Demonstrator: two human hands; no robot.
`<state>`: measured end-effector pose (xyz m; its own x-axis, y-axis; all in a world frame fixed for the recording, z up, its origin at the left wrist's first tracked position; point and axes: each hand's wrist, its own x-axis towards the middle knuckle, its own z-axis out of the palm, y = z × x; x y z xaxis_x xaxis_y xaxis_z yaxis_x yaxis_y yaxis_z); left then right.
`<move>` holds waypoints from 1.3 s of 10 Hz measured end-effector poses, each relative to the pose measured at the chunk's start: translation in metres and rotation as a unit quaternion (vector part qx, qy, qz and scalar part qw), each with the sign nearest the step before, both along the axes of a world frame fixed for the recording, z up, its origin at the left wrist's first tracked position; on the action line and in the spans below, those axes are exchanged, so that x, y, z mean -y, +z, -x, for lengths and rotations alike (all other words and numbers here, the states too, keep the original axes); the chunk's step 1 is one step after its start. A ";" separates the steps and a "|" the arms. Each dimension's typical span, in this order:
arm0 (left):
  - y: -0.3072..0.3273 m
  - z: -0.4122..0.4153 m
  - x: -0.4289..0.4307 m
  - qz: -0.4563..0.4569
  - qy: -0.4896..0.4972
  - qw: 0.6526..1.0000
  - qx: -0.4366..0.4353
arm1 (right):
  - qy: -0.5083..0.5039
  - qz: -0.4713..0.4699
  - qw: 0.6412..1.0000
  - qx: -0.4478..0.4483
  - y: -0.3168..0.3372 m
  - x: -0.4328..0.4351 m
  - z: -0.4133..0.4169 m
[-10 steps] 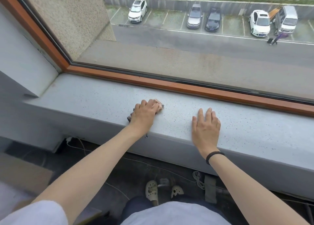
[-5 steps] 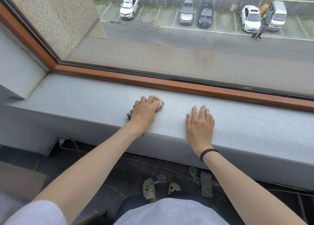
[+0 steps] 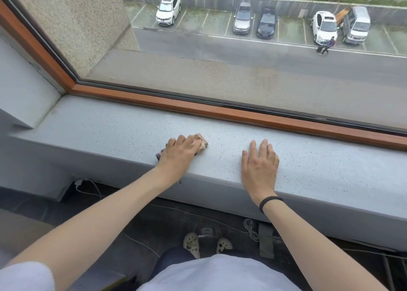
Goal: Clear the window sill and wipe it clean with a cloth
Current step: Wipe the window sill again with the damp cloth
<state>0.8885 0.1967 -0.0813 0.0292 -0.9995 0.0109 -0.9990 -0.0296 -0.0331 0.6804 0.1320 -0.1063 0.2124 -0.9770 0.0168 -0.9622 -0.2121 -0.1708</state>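
The grey speckled window sill (image 3: 114, 128) runs across the view below a wooden window frame (image 3: 220, 111). My left hand (image 3: 179, 156) presses flat on a small cloth (image 3: 202, 145), whose tan corner shows past the fingertips and whose dark edge hangs over the sill's front. My right hand (image 3: 259, 165) rests flat on the bare sill to the right, fingers straight, a black band on the wrist. Nothing else stands on the visible sill.
A grey wall reveal (image 3: 24, 97) closes off the sill's left end. Cables (image 3: 251, 228) and a plug (image 3: 78, 183) lie on the dark floor under the sill, by my feet in pale clogs (image 3: 191, 243). Parked cars show through the glass.
Both hands stay in much the same place on the sill. The camera view has shifted slightly; the left hand with the cloth has barely moved.
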 end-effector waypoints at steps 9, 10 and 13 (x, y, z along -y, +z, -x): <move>0.013 -0.033 0.024 0.033 0.121 0.991 -0.047 | -0.003 -0.002 1.000 -0.011 0.001 0.000 -0.002; 0.010 0.004 0.020 0.042 0.104 0.989 -0.097 | -0.001 0.000 1.000 -0.010 0.000 0.000 0.000; 0.003 -0.049 0.035 0.049 0.130 0.990 0.019 | -0.001 0.002 1.000 -0.009 -0.002 0.002 0.000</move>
